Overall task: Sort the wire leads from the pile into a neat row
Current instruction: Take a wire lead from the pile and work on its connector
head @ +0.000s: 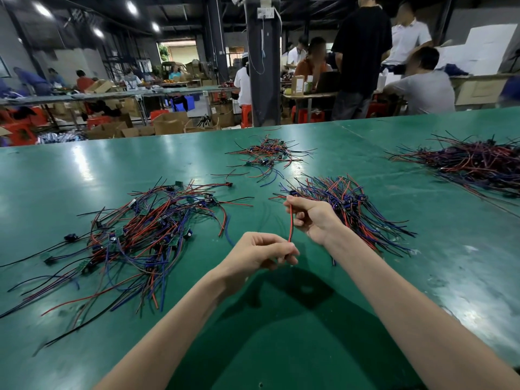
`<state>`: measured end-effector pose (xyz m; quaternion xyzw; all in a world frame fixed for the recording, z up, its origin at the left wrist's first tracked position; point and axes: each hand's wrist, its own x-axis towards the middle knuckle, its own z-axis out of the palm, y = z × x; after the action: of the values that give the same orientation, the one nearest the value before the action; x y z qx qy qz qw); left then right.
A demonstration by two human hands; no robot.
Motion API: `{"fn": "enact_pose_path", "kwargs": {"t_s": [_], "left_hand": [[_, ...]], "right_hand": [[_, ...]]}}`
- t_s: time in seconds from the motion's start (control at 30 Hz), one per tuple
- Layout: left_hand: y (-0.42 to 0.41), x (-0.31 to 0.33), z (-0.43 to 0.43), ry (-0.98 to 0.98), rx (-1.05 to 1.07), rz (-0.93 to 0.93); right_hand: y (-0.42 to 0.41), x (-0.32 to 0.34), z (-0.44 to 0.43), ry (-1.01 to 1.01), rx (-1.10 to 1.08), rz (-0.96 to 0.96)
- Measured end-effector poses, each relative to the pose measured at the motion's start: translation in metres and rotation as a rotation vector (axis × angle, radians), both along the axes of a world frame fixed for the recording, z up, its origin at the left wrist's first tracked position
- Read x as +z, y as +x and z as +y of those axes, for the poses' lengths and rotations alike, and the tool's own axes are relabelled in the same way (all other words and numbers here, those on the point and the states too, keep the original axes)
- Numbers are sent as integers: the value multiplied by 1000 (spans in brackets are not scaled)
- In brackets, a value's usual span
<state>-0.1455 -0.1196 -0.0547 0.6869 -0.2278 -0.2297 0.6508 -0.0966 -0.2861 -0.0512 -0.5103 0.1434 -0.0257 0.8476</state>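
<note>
**1 lead drawn straight between 2 hands**

The left hand has its fingers curled in and pinches the lower end of a red-and-black wire lead. The right hand is closed round the upper end, with thumb and forefinger on the wire. The lead runs almost straight between them and is lifted clear of the green table. I judge this hold is meant to pull out the kinks and bring the 2 wires together before the lead is laid down.

Just beyond the right hand lies the sorted row. Its leads lie roughly parallel in a fan, with the dark connectors gathered near the middle. The right hand is at the row's near left edge, so the held lead is probably meant to go there.

To the left is the tangled pile, where red, blue and black leads cross in every direction among small green boards. It is large, so most of the sorting looks undone.

Farther back lie 2 more heaps, a small heap at centre and a bigger heap at far right. People work at other benches behind.
</note>
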Motion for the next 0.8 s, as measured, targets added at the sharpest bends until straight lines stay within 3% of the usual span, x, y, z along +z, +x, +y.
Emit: {"fn": "enact_pose_path", "kwargs": {"t_s": [0.13, 0.37, 0.63, 0.8], "left_hand": [[12, 3, 4, 43, 161, 118], [13, -4, 5, -93, 317, 91], [-10, -4, -10, -38, -37, -30], [-13, -1, -13, -67, -57, -62]], "right_hand": [[-7, 1, 13, -49, 107, -20], [-16, -10, 46, -244, 213, -131], [-1, 3, 3, -305, -101, -138], [4, 7, -14, -346, -150, -173]]}}
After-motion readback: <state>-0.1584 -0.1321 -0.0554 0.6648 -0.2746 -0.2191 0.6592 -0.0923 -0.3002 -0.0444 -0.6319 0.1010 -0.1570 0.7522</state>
